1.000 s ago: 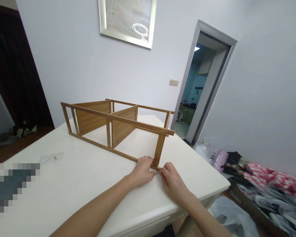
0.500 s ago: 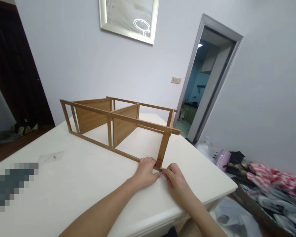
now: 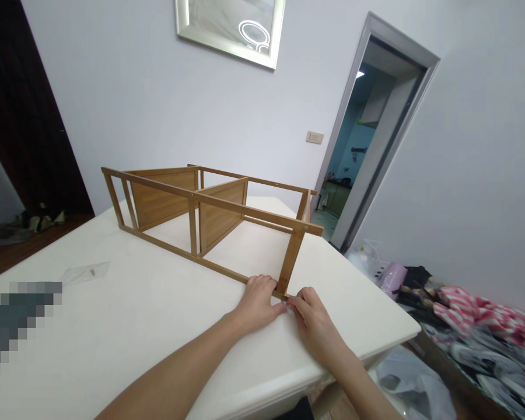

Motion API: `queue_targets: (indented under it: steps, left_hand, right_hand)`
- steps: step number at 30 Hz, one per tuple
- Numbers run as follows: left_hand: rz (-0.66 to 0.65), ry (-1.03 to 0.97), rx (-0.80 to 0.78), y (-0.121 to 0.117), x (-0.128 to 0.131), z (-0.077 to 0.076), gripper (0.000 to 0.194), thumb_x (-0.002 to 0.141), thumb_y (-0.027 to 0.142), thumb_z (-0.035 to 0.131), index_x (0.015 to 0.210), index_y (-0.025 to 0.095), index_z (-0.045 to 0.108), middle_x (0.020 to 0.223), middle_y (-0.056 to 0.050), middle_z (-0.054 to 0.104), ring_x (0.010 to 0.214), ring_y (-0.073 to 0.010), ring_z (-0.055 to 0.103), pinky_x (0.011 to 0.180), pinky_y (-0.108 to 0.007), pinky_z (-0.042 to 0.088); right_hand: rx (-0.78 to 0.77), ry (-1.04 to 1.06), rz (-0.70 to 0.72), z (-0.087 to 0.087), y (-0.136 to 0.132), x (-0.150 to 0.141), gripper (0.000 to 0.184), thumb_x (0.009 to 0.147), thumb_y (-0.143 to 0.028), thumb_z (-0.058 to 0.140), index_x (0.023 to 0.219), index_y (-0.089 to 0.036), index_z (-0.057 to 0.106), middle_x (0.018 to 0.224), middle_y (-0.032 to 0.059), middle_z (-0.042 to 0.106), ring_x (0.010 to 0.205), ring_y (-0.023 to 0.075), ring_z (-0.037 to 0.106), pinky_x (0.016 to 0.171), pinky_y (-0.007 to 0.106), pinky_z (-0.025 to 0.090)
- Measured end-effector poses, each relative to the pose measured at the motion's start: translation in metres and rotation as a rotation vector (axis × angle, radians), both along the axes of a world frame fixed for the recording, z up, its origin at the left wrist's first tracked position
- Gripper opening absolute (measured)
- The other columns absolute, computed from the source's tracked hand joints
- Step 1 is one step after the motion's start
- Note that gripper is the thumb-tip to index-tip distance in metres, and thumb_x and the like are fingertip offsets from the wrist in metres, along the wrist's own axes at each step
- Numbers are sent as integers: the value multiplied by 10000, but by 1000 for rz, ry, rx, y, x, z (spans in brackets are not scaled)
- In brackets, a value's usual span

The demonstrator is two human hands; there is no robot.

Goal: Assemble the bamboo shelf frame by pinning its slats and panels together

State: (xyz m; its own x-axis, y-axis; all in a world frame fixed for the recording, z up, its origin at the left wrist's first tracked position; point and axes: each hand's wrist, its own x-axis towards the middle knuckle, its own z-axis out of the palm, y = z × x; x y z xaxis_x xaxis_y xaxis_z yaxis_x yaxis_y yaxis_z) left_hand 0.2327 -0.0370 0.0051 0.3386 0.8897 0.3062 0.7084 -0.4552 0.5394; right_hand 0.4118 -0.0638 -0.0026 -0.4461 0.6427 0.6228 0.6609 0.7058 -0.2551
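Note:
A bamboo shelf frame [image 3: 210, 211] lies on its side on the white table [image 3: 157, 326], with two board panels standing inside it. My left hand [image 3: 258, 301] rests on the frame's near bottom rail beside the corner post, fingers curled over the rail. My right hand [image 3: 310, 318] sits just right of that corner, its fingertips pinched at the foot of the post on something too small to make out. Both hands almost touch each other.
A small clear plastic bag [image 3: 85, 272] lies on the table at the left. The table's right edge is close to my right hand. Clothes and bags [image 3: 455, 315] pile on the floor at the right. An open doorway [image 3: 367, 140] stands behind.
The view has shifted slightly; both hands stay at the frame's near corner, with only small finger movement.

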Motion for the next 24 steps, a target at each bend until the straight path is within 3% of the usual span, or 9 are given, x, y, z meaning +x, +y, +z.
queue_targets:
  steps: [18,24]
  left_hand:
    - [7,36,0,-2,1,3,166,781,334,647,801,193,562,903,-56,630,935,-258,570,883,-399,399]
    - [3,36,-2,-2,1,3,146,787,310,641,810,197,552,916,-56,622,943,-256,564,886,-396,401]
  right_hand:
    - [38,-51,-21,-2,0,-1,200,937,-80,421,913,-195,582,811,44,500,783,188,502,650,320,458]
    - [53,1,7,4,-1,-1,145,930,-107,469,957,-206,571,832,48,561,782,188,547,677,335,494]
